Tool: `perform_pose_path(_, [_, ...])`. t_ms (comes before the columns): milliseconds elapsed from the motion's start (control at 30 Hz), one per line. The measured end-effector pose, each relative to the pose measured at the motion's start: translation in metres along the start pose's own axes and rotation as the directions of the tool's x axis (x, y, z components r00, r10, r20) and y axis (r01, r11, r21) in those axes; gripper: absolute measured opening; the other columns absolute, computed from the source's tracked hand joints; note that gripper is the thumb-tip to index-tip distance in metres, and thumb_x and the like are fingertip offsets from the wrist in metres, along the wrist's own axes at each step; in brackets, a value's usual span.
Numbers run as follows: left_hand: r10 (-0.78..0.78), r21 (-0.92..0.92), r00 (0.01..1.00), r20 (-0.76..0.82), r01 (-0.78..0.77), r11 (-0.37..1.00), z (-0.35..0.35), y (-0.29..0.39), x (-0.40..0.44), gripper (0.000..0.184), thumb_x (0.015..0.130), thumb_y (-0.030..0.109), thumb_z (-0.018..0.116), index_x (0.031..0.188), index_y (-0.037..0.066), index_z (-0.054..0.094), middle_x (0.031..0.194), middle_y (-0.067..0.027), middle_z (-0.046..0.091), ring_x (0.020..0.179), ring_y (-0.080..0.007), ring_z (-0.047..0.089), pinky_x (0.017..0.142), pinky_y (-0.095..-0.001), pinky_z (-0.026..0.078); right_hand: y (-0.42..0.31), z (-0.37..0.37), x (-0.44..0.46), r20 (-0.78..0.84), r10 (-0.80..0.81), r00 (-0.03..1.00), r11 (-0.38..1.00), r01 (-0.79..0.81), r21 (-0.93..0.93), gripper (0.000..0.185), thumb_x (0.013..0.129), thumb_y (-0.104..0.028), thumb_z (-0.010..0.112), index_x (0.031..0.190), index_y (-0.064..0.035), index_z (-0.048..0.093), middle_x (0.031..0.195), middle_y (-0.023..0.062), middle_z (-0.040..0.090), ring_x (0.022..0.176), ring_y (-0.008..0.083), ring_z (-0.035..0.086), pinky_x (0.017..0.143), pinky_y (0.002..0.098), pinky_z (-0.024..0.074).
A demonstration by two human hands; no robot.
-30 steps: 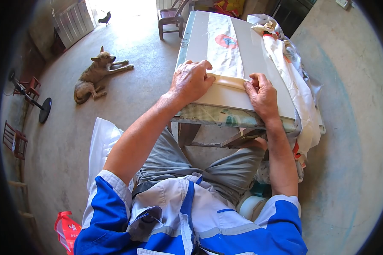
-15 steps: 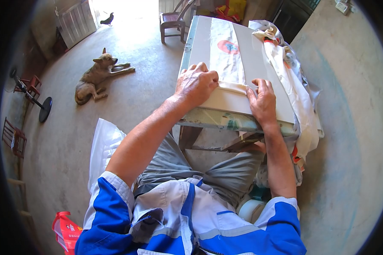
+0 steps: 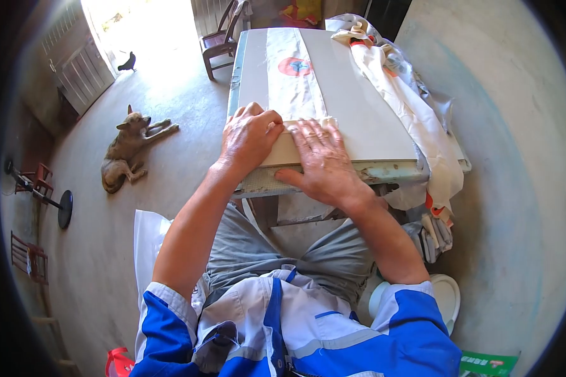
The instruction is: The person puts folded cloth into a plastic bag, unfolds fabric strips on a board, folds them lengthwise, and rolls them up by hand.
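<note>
A white cloth strip [image 3: 292, 91] with a round red and blue print lies lengthwise on the pale board [image 3: 358, 119] that tops the table. Its near end is folded into a narrow hem. My left hand [image 3: 248, 133] is closed at the left end of this fold, thumb and fingers pinching the cloth. Flat across the fold lies my right hand [image 3: 324, 157], fingers stretched forward and thumb out to the left near the table's front edge. The fingers hide part of the hem.
White cloth pieces [image 3: 409, 113] hang over the table's right side. A wooden chair [image 3: 220, 44] stands behind its far left corner. On the floor at left are a dog [image 3: 129, 147], a black bird [image 3: 127, 61] and a stand with a round base [image 3: 65, 208].
My right hand has moved left from the strip's right corner and flattened onto the fold. My left hand still pinches the fold's left end. The camera view has shifted.
</note>
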State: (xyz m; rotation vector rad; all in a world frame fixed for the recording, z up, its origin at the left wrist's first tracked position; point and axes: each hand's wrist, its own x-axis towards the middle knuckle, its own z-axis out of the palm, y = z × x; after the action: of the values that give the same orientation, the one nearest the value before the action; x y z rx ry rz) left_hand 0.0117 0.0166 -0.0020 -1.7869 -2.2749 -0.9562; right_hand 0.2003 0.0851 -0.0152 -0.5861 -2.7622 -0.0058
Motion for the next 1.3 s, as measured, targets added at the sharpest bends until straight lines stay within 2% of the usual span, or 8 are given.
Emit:
perform_pose_path(267, [0.036, 0.013, 0.999, -0.007, -0.036, 0.999, -0.001, 0.001, -0.002, 0.018, 0.092, 0.027, 0.070, 0.104, 0.015, 0.078, 0.105, -0.0104, 0.065, 0.114, -0.0307, 0.060, 0.102, -0.0470, 0.046, 0.029, -0.005, -0.019, 0.004, 0.094, 0.996, 0.996, -0.094, -0.008, 0.104, 0.094, -0.075, 0.049, 0.158, 0.0054, 0.035, 0.165, 0.0226, 0.034, 0.157, 0.0333, 0.025, 0.126, 0.0555, 0.0157])
perform_pose_path(367, [0.175, 0.150, 0.980, -0.090, -0.161, 0.976, -0.005, 0.009, -0.003, 0.018, 0.091, 0.019, 0.069, 0.105, 0.010, 0.078, 0.113, -0.0099, 0.066, 0.119, -0.0299, 0.058, 0.103, -0.0462, 0.046, 0.028, -0.003, -0.016, -0.002, 0.085, 0.996, 0.996, -0.085, -0.033, 0.103, 0.094, -0.076, 0.048, 0.156, 0.0058, 0.038, 0.163, 0.0232, 0.038, 0.156, 0.0334, 0.029, 0.125, 0.0557, 0.0186])
perform_pose_path(500, [0.394, 0.120, 0.905, -0.161, -0.378, 0.918, -0.004, 0.027, -0.008, 0.019, 0.090, 0.013, 0.072, 0.108, 0.006, 0.076, 0.130, -0.0093, 0.067, 0.129, -0.0295, 0.058, 0.107, -0.0440, 0.048, 0.030, -0.004, -0.015, -0.069, 0.037, 0.997, 0.998, -0.041, -0.046, 0.099, 0.094, -0.074, 0.051, 0.152, 0.0064, 0.043, 0.158, 0.0243, 0.045, 0.151, 0.0345, 0.037, 0.122, 0.0549, 0.0247])
perform_pose_path(600, [0.429, 0.062, 0.898, -0.095, -0.425, 0.903, 0.003, 0.032, -0.010, 0.023, 0.091, 0.014, 0.072, 0.112, 0.006, 0.076, 0.130, -0.0101, 0.069, 0.130, -0.0282, 0.059, 0.108, -0.0431, 0.048, 0.029, -0.009, -0.013, -0.077, 0.028, 0.997, 0.999, -0.030, -0.026, 0.092, 0.096, -0.068, 0.055, 0.150, 0.0062, 0.047, 0.155, 0.0249, 0.049, 0.149, 0.0348, 0.041, 0.119, 0.0549, 0.0295])
perform_pose_path(733, [0.283, -0.004, 0.957, 0.060, -0.283, 0.959, 0.000, 0.021, -0.007, 0.027, 0.094, 0.020, 0.067, 0.114, 0.004, 0.075, 0.126, -0.0122, 0.072, 0.125, -0.0303, 0.063, 0.109, -0.0432, 0.047, 0.035, -0.009, -0.010, -0.091, 0.004, 0.996, 0.999, -0.008, -0.046, 0.076, 0.099, -0.055, 0.058, 0.144, 0.0060, 0.053, 0.150, 0.0239, 0.054, 0.145, 0.0342, 0.045, 0.115, 0.0524, 0.0347])
perform_pose_path(900, [0.241, -0.080, 0.970, 0.037, -0.238, 0.968, 0.002, 0.015, -0.008, 0.027, 0.094, 0.022, 0.066, 0.111, 0.003, 0.075, 0.122, -0.0131, 0.072, 0.120, -0.0318, 0.065, 0.105, -0.0439, 0.048, 0.055, -0.024, 0.001, -0.120, -0.011, 0.993, 0.990, 0.028, 0.136, 0.045, 0.100, -0.031, 0.064, 0.131, 0.0012, 0.067, 0.131, 0.0190, 0.069, 0.127, 0.0319, 0.061, 0.108, 0.0473, 0.0422])
perform_pose_path(1033, [0.262, -0.086, 0.964, 0.051, -0.257, 0.963, 0.000, 0.013, -0.001, 0.026, 0.093, 0.022, 0.067, 0.108, 0.003, 0.075, 0.117, -0.0132, 0.072, 0.114, -0.0323, 0.066, 0.103, -0.0441, 0.049, 0.063, -0.034, 0.008, -0.183, -0.097, 0.978, 0.990, 0.113, 0.083, 0.027, 0.097, -0.017, 0.066, 0.119, -0.0012, 0.072, 0.117, 0.0143, 0.074, 0.111, 0.0302, 0.068, 0.102, 0.0448, 0.0463])
perform_pose_path(1300, [0.250, -0.002, 0.967, 0.050, -0.251, 0.968, 0.005, 0.016, 0.004, 0.027, 0.093, 0.025, 0.068, 0.109, 0.005, 0.075, 0.116, -0.0119, 0.073, 0.113, -0.0302, 0.066, 0.109, -0.0445, 0.043, 0.082, -0.019, 0.020, -0.278, -0.253, 0.927, 0.967, 0.238, -0.087, 0.017, 0.095, -0.012, 0.069, 0.109, -0.0037, 0.072, 0.109, 0.0098, 0.074, 0.106, 0.0299, 0.068, 0.099, 0.0430, 0.0473])
